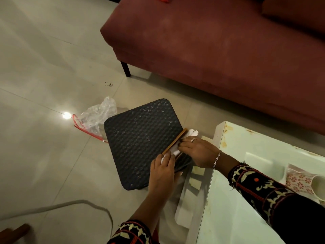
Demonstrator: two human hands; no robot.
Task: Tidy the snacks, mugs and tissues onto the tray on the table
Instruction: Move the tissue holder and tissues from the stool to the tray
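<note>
A wooden tissue holder [175, 140] with white tissues [190, 133] in it rests on the right edge of a dark woven stool [140, 138]. My left hand [162, 170] presses on the near end of the tissues. My right hand [198, 150] pinches the tissues beside the wooden rim. On the glass table [228, 199] at the right lies a white tray [260, 161]. A floral mug [306, 182] lies on its side on the tray, next to a floral packet [293, 170].
A maroon sofa [219, 50] stands behind the stool and table. A crumpled clear plastic bag [96, 117] with a red strip lies on the tiled floor left of the stool. A grey cable [73, 205] curves across the floor near me.
</note>
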